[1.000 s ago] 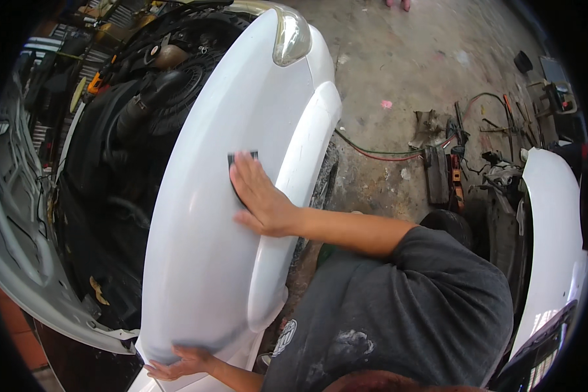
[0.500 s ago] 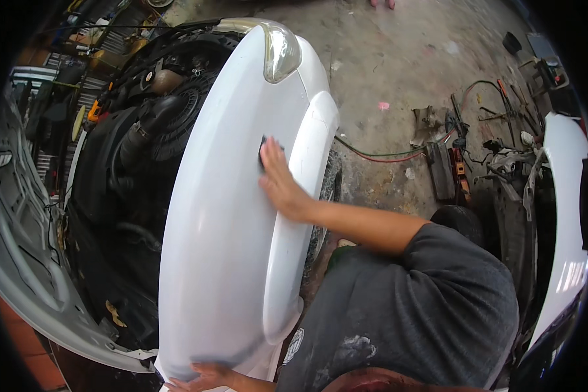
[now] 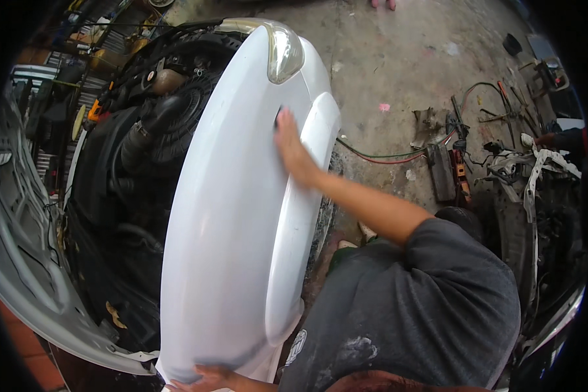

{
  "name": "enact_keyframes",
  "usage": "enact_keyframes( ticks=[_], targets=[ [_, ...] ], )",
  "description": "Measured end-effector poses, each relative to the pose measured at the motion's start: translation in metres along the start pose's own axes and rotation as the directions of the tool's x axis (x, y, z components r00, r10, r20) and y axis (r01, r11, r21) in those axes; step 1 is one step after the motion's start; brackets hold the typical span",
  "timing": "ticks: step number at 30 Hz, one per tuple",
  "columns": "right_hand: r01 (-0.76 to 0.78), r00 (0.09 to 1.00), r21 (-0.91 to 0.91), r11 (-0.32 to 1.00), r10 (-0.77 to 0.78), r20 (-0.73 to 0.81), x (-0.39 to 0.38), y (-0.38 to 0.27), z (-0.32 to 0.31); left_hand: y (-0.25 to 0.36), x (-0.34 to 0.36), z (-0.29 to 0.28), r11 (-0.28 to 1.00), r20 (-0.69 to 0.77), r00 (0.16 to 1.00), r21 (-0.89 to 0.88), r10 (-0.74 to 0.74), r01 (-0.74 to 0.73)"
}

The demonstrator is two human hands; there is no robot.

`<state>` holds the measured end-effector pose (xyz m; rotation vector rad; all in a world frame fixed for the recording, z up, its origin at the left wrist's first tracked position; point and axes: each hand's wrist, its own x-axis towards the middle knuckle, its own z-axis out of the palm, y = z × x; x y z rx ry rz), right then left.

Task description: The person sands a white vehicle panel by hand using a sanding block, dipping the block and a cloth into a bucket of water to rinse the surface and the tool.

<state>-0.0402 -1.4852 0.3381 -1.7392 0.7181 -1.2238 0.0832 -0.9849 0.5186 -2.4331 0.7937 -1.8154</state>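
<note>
Your right hand (image 3: 293,151) lies flat and unclenched against the far part of the white fender (image 3: 235,215), pressing a small dark sanding pad (image 3: 279,117) under its fingers, just below the amber-tinted headlight (image 3: 285,52) set at the fender's far tip; only a sliver of the pad shows past your fingertips. Your left hand (image 3: 206,377) is down at the near edge of the picture, fingers spread and touching the fender's near end, gripping nothing that can be made out. The fender runs from near to far through the middle of the scene, with a raised flare (image 3: 300,222) along its right side. To its left sits the open engine bay (image 3: 127,163), dark with hoses and a round fan, and the raised white hood (image 3: 26,261) curves along the left rim. On the right, the concrete floor (image 3: 398,59) carries red and green hoses (image 3: 379,157) and a scatter of tools (image 3: 457,163), well apart from both hands.
</note>
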Motion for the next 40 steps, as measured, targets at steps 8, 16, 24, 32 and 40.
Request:
enact_keyframes(
  ticks=[8,16,24,32,40],
  targets=[
    [-0.086,0.992,-0.100,0.991,0.075,-0.104,-0.004,0.000,0.022,0.002,0.003,0.001,0.999,-0.042,0.999,-0.051,0.002,-0.004],
    [-0.314,0.948,-0.004,0.949,0.313,0.059,0.061,0.033,-0.039,0.009,0.006,0.000,0.997,-0.031,0.999,-0.082,0.007,-0.010],
    [-0.146,0.975,0.068,0.987,0.132,0.180,-0.053,-0.062,0.020,-0.009,-0.004,-0.002,0.999,0.003,1.000,0.054,0.009,-0.009],
    [-0.231,0.964,-0.087,0.969,0.215,-0.155,0.087,0.061,-0.035,0.017,0.011,0.003,0.997,-0.024,1.000,-0.079,0.009,-0.011],
    [-0.011,1.000,-0.061,0.998,0.012,0.018,0.023,0.014,-0.007,-0.019,-0.006,0.012,0.997,0.024,1.000,-0.069,0.017,-0.016]
  ],
)
